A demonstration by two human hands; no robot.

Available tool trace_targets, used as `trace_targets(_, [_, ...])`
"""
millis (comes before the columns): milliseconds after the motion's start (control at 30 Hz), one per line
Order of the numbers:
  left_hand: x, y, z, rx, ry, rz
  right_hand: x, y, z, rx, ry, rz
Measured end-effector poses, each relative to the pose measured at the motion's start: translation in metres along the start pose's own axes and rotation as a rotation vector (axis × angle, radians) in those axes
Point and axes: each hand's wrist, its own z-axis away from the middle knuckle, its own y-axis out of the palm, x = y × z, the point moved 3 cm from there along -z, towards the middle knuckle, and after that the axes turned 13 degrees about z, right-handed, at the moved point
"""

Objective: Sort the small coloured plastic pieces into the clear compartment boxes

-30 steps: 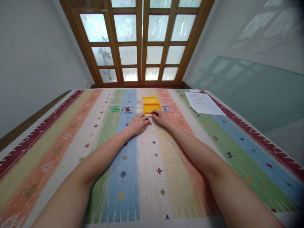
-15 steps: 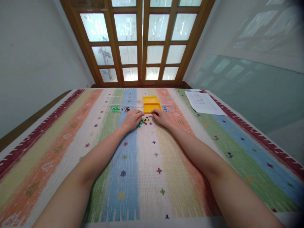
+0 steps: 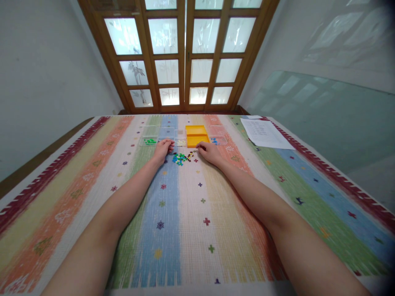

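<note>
My left hand (image 3: 163,151) is at the front of a clear box, hiding most of it. Its fingers are curled together, and whatever they may hold is too small to make out. In front of the yellow box (image 3: 198,142), my right hand (image 3: 210,152) rests with thumb and fingertips pinched; I cannot tell what is between them. A mixed pile of tiny green, blue, yellow and dark pieces (image 3: 180,159) lies on the cloth between both hands. Green pieces (image 3: 150,141) fill part of a clear box at the left. Blue pieces (image 3: 214,141) sit in another at the right.
A small clear box with pale pieces (image 3: 180,142) stands left of the yellow one. Printed paper sheets (image 3: 265,133) lie at the right on the striped tablecloth (image 3: 160,255). Beyond the table are wood-framed glass doors (image 3: 185,57).
My left hand has moved left from the pile to the clear box that held dark pieces in view, uncovering more of the pile and the pale pieces' box. My right hand stays in place.
</note>
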Motion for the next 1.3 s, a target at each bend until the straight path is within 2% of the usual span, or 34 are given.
trace_targets(100, [-0.006, -0.003, 0.000, 0.088, 0.167, -0.317, 0.001, -0.001, 0.000, 0.006, 0.010, 0.010])
trace_targets(267, [-0.013, -0.006, 0.004, 0.465, 0.391, -0.818, 0.005, -0.005, 0.001, 0.014, 0.002, 0.006])
trace_targets(367, [-0.017, -0.009, 0.006, 0.542, 0.485, -0.964, 0.005, -0.006, 0.001, 0.025, 0.010, 0.014])
trace_targets(867, [-0.020, -0.013, 0.007, 0.473, 0.493, -1.076, 0.004, -0.002, 0.000, 0.043, 0.013, 0.020])
trace_targets(967, [-0.020, -0.015, 0.006, 0.376, 0.490, -1.032, 0.004, -0.003, 0.001, 0.025, 0.002, 0.010])
trace_targets(1167, [-0.023, -0.028, -0.003, 0.061, 0.449, -0.867, 0.004, -0.002, 0.001, 0.028, 0.012, 0.016])
trace_targets(1300, [-0.024, -0.035, -0.007, -0.045, 0.382, -0.752, 0.004, -0.002, 0.001, 0.026, 0.007, 0.011])
